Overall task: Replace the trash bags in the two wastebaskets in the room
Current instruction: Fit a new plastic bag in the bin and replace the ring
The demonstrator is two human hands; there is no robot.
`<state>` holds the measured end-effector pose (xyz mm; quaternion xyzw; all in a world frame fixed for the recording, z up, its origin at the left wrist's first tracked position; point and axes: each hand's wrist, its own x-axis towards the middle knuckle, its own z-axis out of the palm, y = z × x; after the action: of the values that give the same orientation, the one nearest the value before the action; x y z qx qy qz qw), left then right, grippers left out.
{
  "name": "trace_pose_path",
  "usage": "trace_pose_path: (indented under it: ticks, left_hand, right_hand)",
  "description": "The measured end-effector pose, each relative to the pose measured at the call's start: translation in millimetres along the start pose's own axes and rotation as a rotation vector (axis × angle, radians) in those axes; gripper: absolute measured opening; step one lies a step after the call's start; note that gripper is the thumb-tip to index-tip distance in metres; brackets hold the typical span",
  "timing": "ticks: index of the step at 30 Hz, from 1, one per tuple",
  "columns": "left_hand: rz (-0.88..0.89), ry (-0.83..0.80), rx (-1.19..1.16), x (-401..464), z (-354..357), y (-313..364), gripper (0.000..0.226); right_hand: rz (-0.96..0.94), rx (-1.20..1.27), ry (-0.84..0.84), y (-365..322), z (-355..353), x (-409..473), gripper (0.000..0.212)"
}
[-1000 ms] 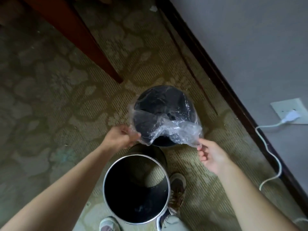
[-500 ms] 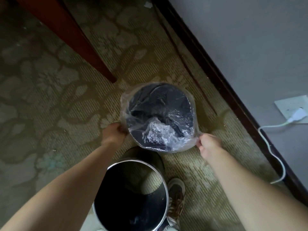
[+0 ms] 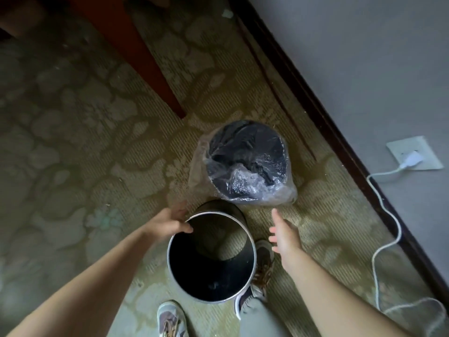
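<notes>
A black wastebasket [image 3: 262, 144] stands on the carpet with a clear trash bag [image 3: 252, 186] draped over its rim and crumpled at the near side. Nearer to me is a second wastebasket [image 3: 211, 288], a dark cylinder with a metal rim and no bag in it. My left hand [image 3: 167, 222] grips the far left of its rim, thumb over the edge. My right hand [image 3: 284, 234] hovers open just to the right of it, below the bagged basket, holding nothing.
A dark red wooden furniture leg [image 3: 145, 66] slants down to the carpet behind the baskets. A grey wall with a dark baseboard [image 3: 340, 132] runs along the right. A white plug sits in a wall socket [image 3: 413, 156] with its cable [image 3: 386, 229] trailing over the floor. My shoes [image 3: 262, 268] are beside the near basket.
Both hands let go of the clear bag, which now sits over the far basket. My left hand moved back onto the near basket's rim; my right hand drew back, open.
</notes>
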<state>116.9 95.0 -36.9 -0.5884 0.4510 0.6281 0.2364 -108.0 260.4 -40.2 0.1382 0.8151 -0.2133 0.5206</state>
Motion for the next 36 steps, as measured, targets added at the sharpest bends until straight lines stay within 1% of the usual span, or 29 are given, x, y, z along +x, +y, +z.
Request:
trace_pose_path:
  ticks: [2,4,6,9,12,14,15,16,18,19,22,23,28,30,31,36]
  left_hand:
    - [-0.008,0.071,0.211,-6.7,3.5,-13.6,0.077]
    - [-0.023,0.146,0.406,-13.5,7.7,-24.9,0.073]
    - [-0.030,0.208,0.437,-16.3,14.1,-37.3,0.069]
    - [-0.037,0.309,0.398,-15.3,25.1,-51.5,0.066]
    - [-0.038,0.369,0.446,-12.7,29.8,-57.2,0.048]
    - [-0.023,0.367,0.461,-12.7,30.9,-59.9,0.042]
    - [-0.009,0.352,0.459,-11.4,31.2,-62.6,0.043]
    - [-0.008,0.337,0.454,-11.7,31.7,-64.3,0.044]
    - [-0.005,0.349,0.442,-9.8,33.2,-69.2,0.037]
    - [0.009,0.375,0.430,-8.1,34.6,-72.6,0.034]
    - [0.090,0.444,0.440,-5.4,39.7,-81.2,0.036]
    - [0.112,0.462,0.455,-6.4,41.1,-82.3,0.036]
    - [0.186,0.486,0.516,-30.1,28.6,-84.4,0.029]
    - [0.236,0.487,0.555,-52.6,15.4,-80.1,0.029]
    - [0.261,0.492,0.576,-67.6,8.1,-75.1,0.028]
    - [0.379,0.521,0.611,-154.0,-29.8,-21.3,0.012]
  right_hand:
    - [-0.055,-0.072,-0.045,10.2,8.4,-21.3,0.063]
    - [-0.059,-0.159,-0.093,22.7,15.2,-32.8,0.064]
    - [-0.046,-0.288,-0.100,40.4,21.6,-37.7,0.066]
    - [-0.092,-0.477,-0.007,62.8,30.2,-41.0,0.052]
    - [-0.192,-0.577,0.100,64.9,31.8,-45.3,0.038]
    - [-0.204,-0.600,0.105,64.0,32.4,-45.8,0.029]
    - [-0.193,-0.605,0.093,64.9,33.2,-46.2,0.029]
    - [-0.175,-0.615,0.074,66.2,34.5,-46.6,0.033]
    - [-0.166,-0.628,0.073,68.7,37.6,-45.6,0.038]
    - [-0.177,-0.626,0.103,70.3,39.3,-44.1,0.034]
    - [-0.253,-0.632,0.202,77.7,44.9,-40.3,0.008]
    - [-0.275,-0.637,0.225,79.4,45.6,-41.4,0.003]
    - [-0.333,-0.616,0.283,85.3,38.6,-67.4,0.009]
    - [-0.349,-0.607,0.285,82.6,31.0,-90.8,0.007]
    - [-0.354,-0.597,0.285,79.1,26.6,-105.4,0.005]
    - [-0.412,-0.539,0.303,39.1,-1.9,-186.6,0.009]
